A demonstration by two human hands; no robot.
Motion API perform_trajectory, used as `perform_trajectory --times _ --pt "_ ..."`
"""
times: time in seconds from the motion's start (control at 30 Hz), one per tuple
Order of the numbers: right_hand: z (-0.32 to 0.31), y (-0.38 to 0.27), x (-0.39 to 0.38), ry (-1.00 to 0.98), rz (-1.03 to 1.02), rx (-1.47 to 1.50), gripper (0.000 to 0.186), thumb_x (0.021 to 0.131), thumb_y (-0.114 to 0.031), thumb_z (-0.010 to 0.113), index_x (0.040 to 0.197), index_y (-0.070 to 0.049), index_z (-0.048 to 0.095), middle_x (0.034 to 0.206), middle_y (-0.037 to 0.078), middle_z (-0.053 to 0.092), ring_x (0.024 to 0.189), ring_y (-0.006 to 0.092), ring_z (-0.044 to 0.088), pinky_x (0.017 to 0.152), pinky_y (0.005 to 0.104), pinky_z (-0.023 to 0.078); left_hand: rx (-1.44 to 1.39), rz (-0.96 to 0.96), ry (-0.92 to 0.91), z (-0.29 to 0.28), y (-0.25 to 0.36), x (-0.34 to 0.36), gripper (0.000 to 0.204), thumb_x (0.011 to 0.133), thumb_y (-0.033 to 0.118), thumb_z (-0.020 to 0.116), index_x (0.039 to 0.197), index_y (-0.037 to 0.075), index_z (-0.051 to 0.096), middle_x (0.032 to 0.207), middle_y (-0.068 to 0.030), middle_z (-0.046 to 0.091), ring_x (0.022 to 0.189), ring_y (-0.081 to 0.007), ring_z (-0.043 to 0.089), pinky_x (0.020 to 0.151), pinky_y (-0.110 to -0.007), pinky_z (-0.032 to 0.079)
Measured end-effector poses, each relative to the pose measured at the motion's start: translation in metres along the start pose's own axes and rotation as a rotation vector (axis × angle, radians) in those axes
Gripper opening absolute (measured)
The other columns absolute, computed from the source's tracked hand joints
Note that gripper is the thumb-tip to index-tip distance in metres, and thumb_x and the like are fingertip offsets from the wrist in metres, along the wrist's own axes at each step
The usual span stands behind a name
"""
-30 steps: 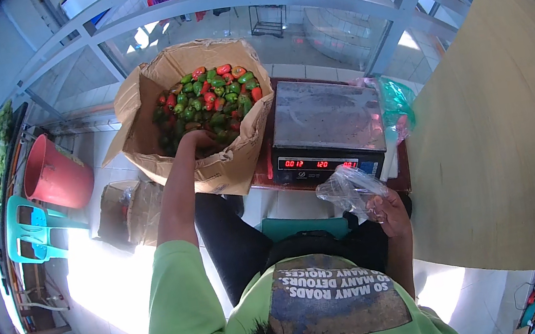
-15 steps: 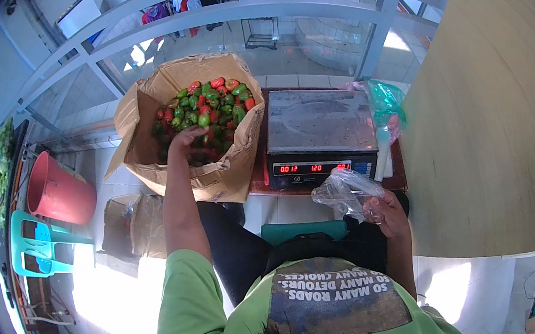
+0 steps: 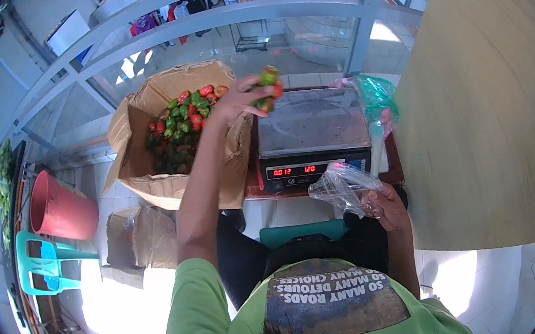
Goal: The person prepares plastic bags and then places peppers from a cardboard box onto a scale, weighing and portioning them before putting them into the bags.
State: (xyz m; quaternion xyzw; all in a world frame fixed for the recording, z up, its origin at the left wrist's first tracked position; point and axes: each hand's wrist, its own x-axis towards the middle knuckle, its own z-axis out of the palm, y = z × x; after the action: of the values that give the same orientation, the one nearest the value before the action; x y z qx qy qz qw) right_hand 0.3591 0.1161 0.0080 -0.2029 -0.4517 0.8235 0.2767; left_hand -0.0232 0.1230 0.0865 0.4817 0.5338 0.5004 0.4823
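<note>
My left hand (image 3: 238,101) is closed on a few red and green peppers (image 3: 268,76), held above the gap between a cardboard box and a scale. Inside the tall open cardboard box (image 3: 205,188) lies a pile of red and green peppers (image 3: 182,119). The digital scale (image 3: 312,120), with a flat metal platter and lit red digits, stands to the right of the box. Nothing rests on its platter. In front of the scale my right hand (image 3: 388,206) grips a clear plastic bag (image 3: 341,187), its loose end spreading to the left.
Green and pink plastic bags (image 3: 378,100) lie at the scale's right edge. A curved wooden panel (image 3: 482,137) rises on the right. To the left stand a red bucket (image 3: 62,206), a turquoise chair (image 3: 38,264) and a smaller carton (image 3: 123,235). A metal railing (image 3: 219,16) runs behind.
My left hand has come up out of the box with peppers and moved right, toward the scale. My right hand keeps hold of the plastic bag in nearly the same place.
</note>
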Motion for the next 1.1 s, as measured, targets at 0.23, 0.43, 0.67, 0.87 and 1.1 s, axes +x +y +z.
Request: perform_trajectory --times 0.23,0.43,0.67,0.87,1.1 --pt "-0.002 -0.006 -0.007 0.071 -0.041 -0.007 0.017 0.082 -0.020 0.060 0.089 -0.005 0.056 0.067 -0.001 0.053 0.051 0.0032 0.042 0.045 0.0182 0.032 0.583 0.198 0.179 0.074 -0.098 0.083 0.046 0.064 0.026 0.074 0.101 0.004 0.060 0.102 -0.0115 0.054 0.082 -0.0224 0.059 0.066 -0.033 0.053" --pt "-0.014 -0.003 -0.009 0.093 0.004 0.025 0.017 0.081 -0.020 0.061 0.089 -0.006 0.056 0.069 -0.002 0.053 0.054 0.0040 0.044 0.048 0.0190 0.034 1.127 0.068 0.277 0.122 -0.125 0.077 0.034 0.066 0.020 0.070 0.098 0.012 0.061 0.122 -0.0094 0.043 0.097 -0.0300 0.053 0.078 -0.040 0.048" --pt "-0.012 0.003 -0.003 0.143 -0.002 0.003 0.016 0.082 -0.020 0.060 0.087 -0.006 0.056 0.066 -0.002 0.053 0.051 0.0036 0.042 0.046 0.0190 0.033 1.381 0.172 0.410 0.149 -0.139 0.063 0.054 0.069 0.026 0.068 0.118 0.014 0.049 0.140 -0.0093 0.019 0.123 -0.0345 0.027 0.093 -0.055 0.029" --pt "-0.009 -0.004 -0.002 0.148 0.016 -0.016 0.016 0.082 -0.020 0.060 0.087 -0.005 0.056 0.068 -0.001 0.055 0.051 0.0034 0.042 0.045 0.0185 0.032 1.349 0.364 0.471 0.155 -0.133 0.063 0.056 0.072 0.029 0.064 0.123 0.012 0.047 0.142 -0.0089 0.016 0.130 -0.0360 0.013 0.102 -0.057 0.009" --pt "-0.011 -0.003 -0.003 0.147 0.024 -0.003 0.016 0.082 -0.019 0.060 0.087 -0.005 0.056 0.067 -0.001 0.055 0.049 0.0030 0.041 0.044 0.0183 0.032 1.383 0.512 0.305 0.151 -0.146 0.083 0.052 0.075 0.025 0.060 0.122 0.010 0.046 0.141 -0.0093 0.020 0.130 -0.0348 0.015 0.104 -0.053 0.009"
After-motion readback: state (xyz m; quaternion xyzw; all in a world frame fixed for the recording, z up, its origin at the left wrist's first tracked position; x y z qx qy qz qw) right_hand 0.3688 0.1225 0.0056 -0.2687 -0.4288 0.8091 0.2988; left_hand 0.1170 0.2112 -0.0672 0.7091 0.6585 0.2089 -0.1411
